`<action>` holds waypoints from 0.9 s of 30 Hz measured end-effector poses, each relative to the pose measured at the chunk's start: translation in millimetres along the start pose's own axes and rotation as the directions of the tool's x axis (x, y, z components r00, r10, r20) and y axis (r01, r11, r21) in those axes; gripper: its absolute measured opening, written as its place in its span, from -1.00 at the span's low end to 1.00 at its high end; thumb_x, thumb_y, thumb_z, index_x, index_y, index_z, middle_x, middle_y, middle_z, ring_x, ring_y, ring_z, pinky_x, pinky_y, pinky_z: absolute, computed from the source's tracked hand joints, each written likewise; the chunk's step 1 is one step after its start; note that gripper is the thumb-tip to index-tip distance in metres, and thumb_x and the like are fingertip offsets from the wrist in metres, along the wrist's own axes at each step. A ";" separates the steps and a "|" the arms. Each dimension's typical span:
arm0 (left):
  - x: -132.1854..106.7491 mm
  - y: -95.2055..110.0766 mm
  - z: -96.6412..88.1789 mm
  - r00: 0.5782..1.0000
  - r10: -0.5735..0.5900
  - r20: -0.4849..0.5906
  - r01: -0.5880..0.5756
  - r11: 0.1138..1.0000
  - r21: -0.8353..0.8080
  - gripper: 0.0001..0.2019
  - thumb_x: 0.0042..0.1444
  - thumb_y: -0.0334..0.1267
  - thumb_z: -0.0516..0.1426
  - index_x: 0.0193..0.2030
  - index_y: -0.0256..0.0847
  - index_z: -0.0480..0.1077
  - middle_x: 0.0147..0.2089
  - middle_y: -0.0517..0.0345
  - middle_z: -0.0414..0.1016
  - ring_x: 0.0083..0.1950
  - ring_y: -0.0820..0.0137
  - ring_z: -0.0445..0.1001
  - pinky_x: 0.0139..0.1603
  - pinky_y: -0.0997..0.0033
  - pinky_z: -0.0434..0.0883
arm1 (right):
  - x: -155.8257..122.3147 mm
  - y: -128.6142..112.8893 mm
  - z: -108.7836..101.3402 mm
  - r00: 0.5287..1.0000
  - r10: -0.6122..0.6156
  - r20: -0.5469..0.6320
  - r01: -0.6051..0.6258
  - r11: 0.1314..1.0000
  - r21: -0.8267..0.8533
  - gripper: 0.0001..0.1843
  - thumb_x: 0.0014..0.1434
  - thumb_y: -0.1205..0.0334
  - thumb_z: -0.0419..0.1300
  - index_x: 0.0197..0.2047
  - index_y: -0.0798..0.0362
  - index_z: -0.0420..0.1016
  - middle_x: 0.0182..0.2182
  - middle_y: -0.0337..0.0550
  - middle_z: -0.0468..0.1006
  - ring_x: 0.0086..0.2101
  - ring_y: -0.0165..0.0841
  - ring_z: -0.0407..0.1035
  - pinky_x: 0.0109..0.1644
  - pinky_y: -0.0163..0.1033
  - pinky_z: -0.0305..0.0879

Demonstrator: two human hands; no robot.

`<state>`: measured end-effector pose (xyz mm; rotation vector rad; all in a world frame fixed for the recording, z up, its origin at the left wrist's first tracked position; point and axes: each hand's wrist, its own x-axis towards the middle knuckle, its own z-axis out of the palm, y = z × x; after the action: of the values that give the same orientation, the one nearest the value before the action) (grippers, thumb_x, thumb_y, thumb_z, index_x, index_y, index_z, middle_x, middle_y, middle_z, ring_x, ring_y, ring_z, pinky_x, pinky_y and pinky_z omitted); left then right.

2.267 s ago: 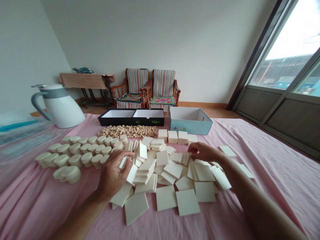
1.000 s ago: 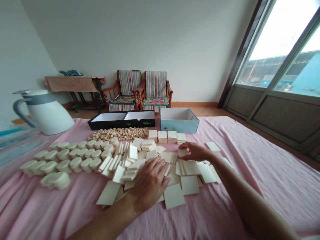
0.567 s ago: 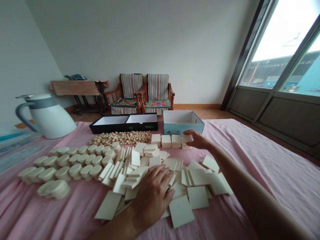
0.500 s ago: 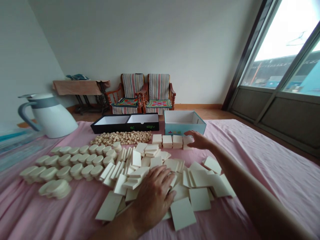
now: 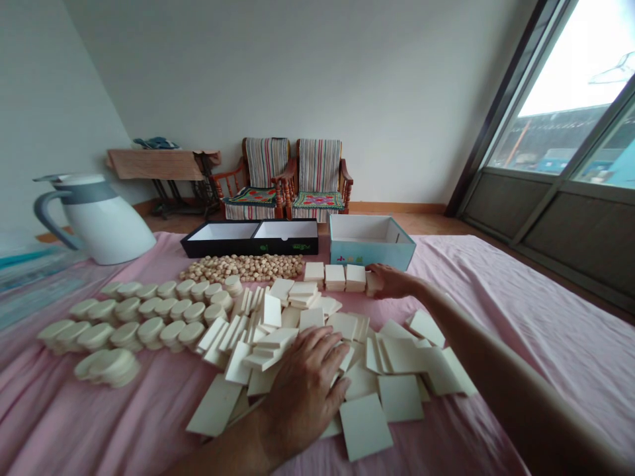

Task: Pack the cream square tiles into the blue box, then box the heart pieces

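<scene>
My left hand [image 5: 312, 377] lies palm down on a loose pile of pale square wooden tiles [image 5: 367, 423], its fingers stretched forward and slightly curved over them. Farther off, my right hand [image 5: 391, 281] closes around a short stack of square wooden tiles [image 5: 373, 283], which its fingers partly cover. This stack is at the right end of a row of similar square stacks [image 5: 356, 276]. To the left, several rows of rounded wooden discs [image 5: 151, 330] stand in stacks. Behind the tile pile is a heap of small wooden pieces [image 5: 243, 268].
A black two-part box [image 5: 223, 248] and a light blue open box [image 5: 372, 254] stand at the back of the pink cloth [image 5: 496, 284]. A white and grey jug [image 5: 112, 228] is at the left, beside clear plastic bags [image 5: 40, 281]. Two chairs [image 5: 320, 165] stand beyond.
My right hand has settled lower around the end stack, its fingers closer to the tiles. My left hand stays on the pile. The view has shifted slightly.
</scene>
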<state>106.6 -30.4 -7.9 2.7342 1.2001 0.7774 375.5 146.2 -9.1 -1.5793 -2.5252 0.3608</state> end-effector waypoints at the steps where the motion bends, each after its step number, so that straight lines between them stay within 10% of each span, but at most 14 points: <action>1: 0.1 -0.1 0.0 1.000 0.001 -0.001 -0.001 1.000 0.001 -0.64 0.11 -0.24 0.15 0.08 -0.11 0.37 0.12 0.11 0.43 0.18 0.19 0.32 0.24 0.01 0.27 | -1.1 -1.1 -0.1 1.000 -0.001 -0.004 0.001 1.000 -0.001 -0.19 -0.19 0.23 0.37 0.17 0.12 0.28 0.02 0.13 0.42 -0.01 -0.06 0.33 0.07 -0.06 0.23; 9: 0.9 -2.0 2.7 1.000 0.011 0.003 -0.011 1.000 0.012 -0.65 0.13 -0.25 0.14 0.08 -0.12 0.37 0.12 0.11 0.43 0.19 0.21 0.30 0.24 0.03 0.26 | -51.3 26.9 -23.0 0.991 0.105 -0.077 -0.108 0.994 -0.034 -0.43 0.06 0.25 0.19 0.16 0.15 0.27 0.05 0.12 0.42 0.00 -0.18 0.36 0.06 -0.11 0.27; 15: 1.9 -2.6 4.0 0.999 0.036 -0.010 -0.036 0.999 0.025 -0.66 0.12 -0.27 0.14 0.07 -0.14 0.38 0.10 0.09 0.44 0.17 0.19 0.32 0.21 0.02 0.28 | -105.8 66.1 -36.5 0.964 0.265 0.009 -0.260 0.953 -0.157 -0.51 -0.17 0.47 0.21 -0.07 0.15 0.49 -0.16 0.07 0.55 -0.11 -0.12 0.42 -0.06 -0.14 0.33; 27: 3.0 -2.4 2.9 0.999 0.042 -0.021 -0.041 0.999 0.019 -0.67 0.11 -0.29 0.14 0.05 -0.13 0.39 0.08 0.07 0.45 0.15 0.19 0.33 0.20 0.02 0.29 | -112.1 65.7 -26.4 0.949 0.312 -0.034 -0.313 0.933 -0.178 -0.39 -0.27 0.37 0.34 -0.03 0.10 0.51 -0.23 0.01 0.53 -0.20 -0.14 0.43 -0.12 -0.18 0.31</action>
<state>108.0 -26.2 -9.7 2.7814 1.1639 0.8052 487.9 76.4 -1.1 -2.0561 -2.3571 0.1612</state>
